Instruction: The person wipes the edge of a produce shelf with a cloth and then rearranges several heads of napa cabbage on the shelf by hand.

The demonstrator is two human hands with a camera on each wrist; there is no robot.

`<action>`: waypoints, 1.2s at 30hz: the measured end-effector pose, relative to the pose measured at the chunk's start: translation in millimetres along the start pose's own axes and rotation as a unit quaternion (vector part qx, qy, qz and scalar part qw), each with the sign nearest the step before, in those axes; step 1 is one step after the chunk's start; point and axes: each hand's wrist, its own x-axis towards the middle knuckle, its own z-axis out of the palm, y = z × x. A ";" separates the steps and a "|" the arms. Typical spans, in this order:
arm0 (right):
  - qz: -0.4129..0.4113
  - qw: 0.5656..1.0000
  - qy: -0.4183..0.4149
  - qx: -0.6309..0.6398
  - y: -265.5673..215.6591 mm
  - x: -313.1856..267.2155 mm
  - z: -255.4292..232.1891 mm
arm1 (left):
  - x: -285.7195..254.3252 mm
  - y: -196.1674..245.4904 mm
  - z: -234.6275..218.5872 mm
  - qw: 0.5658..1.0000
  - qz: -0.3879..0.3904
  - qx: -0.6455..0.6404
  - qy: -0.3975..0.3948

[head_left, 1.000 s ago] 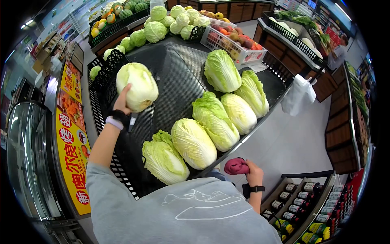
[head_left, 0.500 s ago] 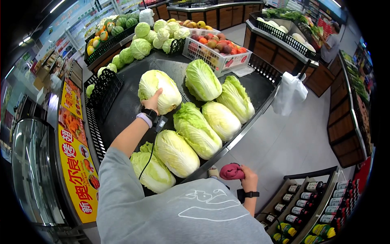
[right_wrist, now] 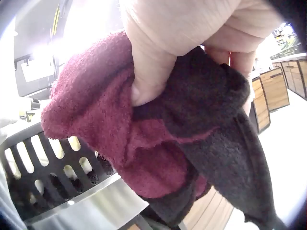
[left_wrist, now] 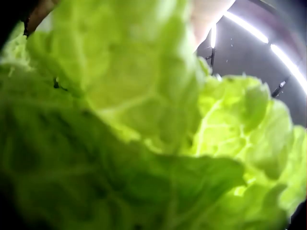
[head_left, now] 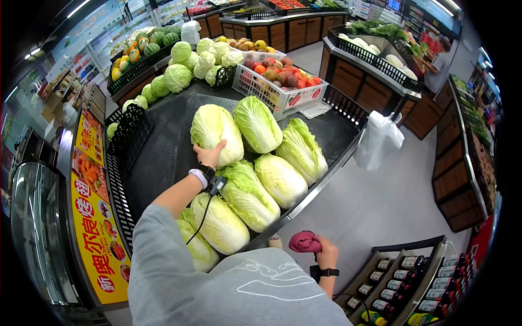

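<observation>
My left hand (head_left: 209, 155) grips the base end of a napa cabbage (head_left: 216, 130), at the left end of the back row on the black display stand. Beside it lies another napa cabbage (head_left: 258, 125), and more stand in the front row, one of them a leafy cabbage (head_left: 249, 195) close to my wrist. Green leaves (left_wrist: 134, 96) fill most of the left wrist view. Down at my side, past the stand's front edge, my right hand (head_left: 327, 254) holds a maroon cloth (head_left: 305, 242); the right wrist view shows the thumb pressed into its maroon and dark folds (right_wrist: 153, 158).
Round cabbages (head_left: 178, 77) and a white crate of fruit (head_left: 283, 98) are at the back of the stand. A black crate piece (head_left: 130, 136) lies at its left. White bags (head_left: 379, 140) hang at the right corner; a bottle rack (head_left: 399, 280) stands at lower right.
My left hand has carried the held cabbage rightward across the stand to beside the back-row cabbages. The right hand still holds the cloth. The whole view has shifted.
</observation>
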 end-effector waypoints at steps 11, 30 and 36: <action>-0.013 0.998 -0.054 0.037 3.0 19.9 17.8 | -6.8 57.5 -27.9 0.975 -0.153 0.061 -0.148; -0.001 0.999 -0.021 0.045 12.0 16.5 12.6 | 25.5 59.0 -17.8 0.994 0.010 0.105 -0.040; 0.011 0.999 -0.015 0.036 8.8 18.4 7.7 | 33.7 54.6 -45.2 0.994 0.041 0.106 -0.002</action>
